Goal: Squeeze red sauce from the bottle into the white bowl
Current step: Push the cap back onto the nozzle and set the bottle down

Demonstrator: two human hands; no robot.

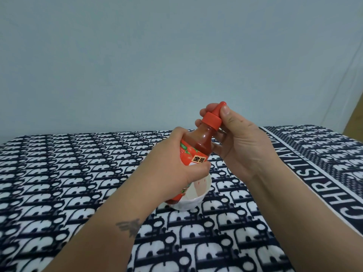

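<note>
Both hands meet on a red sauce bottle (198,146) held above a patterned blanket (64,179): the left hand (176,169) is wrapped firmly around the labelled body, and the right hand (241,140) pinches the red nozzle cap (214,116) between thumb and fingers. That blanket, navy and white with a repeating letter motif and a lettered border stripe along its right edge, covers the whole surface below; behind it rises a plain pale blue-grey wall (137,55). Tilted slightly to the right, the bottle is well filled with dark red sauce up to its neck. Just beneath its base, a white bowl (191,201) rests on the blanket, partly hidden by the left hand; what shows of its inside looks clean.
</note>
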